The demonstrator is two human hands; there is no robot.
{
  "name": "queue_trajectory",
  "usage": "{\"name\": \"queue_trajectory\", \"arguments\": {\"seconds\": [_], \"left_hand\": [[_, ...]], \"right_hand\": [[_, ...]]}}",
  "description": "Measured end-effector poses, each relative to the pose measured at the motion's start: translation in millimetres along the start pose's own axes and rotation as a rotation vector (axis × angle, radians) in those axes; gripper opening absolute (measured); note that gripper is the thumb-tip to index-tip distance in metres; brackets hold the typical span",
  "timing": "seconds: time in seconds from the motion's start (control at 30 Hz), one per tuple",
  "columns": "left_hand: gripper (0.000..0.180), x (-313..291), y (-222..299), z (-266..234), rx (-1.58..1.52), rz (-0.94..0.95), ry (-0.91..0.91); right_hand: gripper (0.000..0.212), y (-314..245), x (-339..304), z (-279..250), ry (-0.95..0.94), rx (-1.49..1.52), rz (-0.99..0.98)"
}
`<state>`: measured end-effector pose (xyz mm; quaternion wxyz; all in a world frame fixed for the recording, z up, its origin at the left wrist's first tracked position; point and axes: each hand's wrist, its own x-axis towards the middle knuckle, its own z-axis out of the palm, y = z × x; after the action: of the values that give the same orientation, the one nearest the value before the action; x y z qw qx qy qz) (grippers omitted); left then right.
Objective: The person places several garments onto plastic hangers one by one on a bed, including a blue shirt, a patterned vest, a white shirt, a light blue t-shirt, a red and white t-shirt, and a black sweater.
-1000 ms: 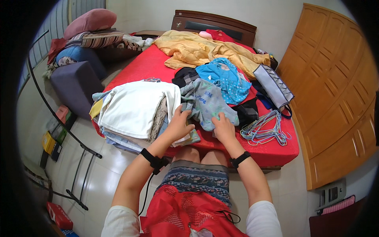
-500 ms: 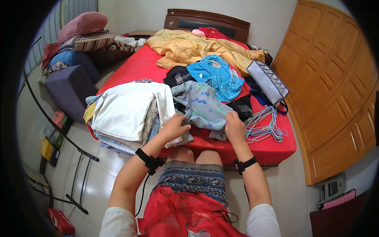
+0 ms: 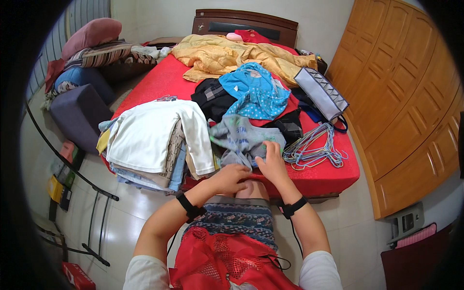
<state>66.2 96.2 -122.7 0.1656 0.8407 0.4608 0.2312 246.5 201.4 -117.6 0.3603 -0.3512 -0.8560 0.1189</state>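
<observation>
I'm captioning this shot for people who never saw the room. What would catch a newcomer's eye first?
The red-sheeted bed strewn with clothes stands out first, with a yellow crumpled blanket near its headboard and a stack of folded white and pale garments at its near left corner. At the near edge, the left hand and right hand press on a grey crumpled garment, with a bundle of pale wire hangers to its right.

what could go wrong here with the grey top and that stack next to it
1. The folded stack overhangs the bed's near edge; a nudge from the left hand could tip it to the floor.
2. The grey top lies against the dark clothes and blue dotted garment; pulling it might drag those along.
3. The hangers sit close to the right hand and could snag fabric.
</observation>
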Motion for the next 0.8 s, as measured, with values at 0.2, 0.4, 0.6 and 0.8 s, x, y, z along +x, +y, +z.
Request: {"name": "queue_trajectory", "arguments": {"seconds": [0.2, 0.4, 0.6, 0.8], "left_hand": [[0.026, -10.0, 4.5, -10.5, -0.105, -0.250, -0.002], [0.047, 3.5, -27.5, -43.2, -0.280, -0.535, 0.547], [0.068, 26.7, -81.8, -41.6, -0.021, -0.471, 0.582], [0.026, 29.1, -52.9, -45.8, 0.220, -0.667, 0.545]], "right_hand": [[0.063, -2.4, 1.8, 7.8, -0.027, 0.087, 0.135], [0.059, 8.6, -7.0, 13.3, -0.035, 0.090, 0.135], [0.049, -1.7, -15.6, 12.4, -0.083, 0.155, 0.191], [0.046, -12.0, -29.8, 2.5, -0.117, 0.255, 0.279]]}}
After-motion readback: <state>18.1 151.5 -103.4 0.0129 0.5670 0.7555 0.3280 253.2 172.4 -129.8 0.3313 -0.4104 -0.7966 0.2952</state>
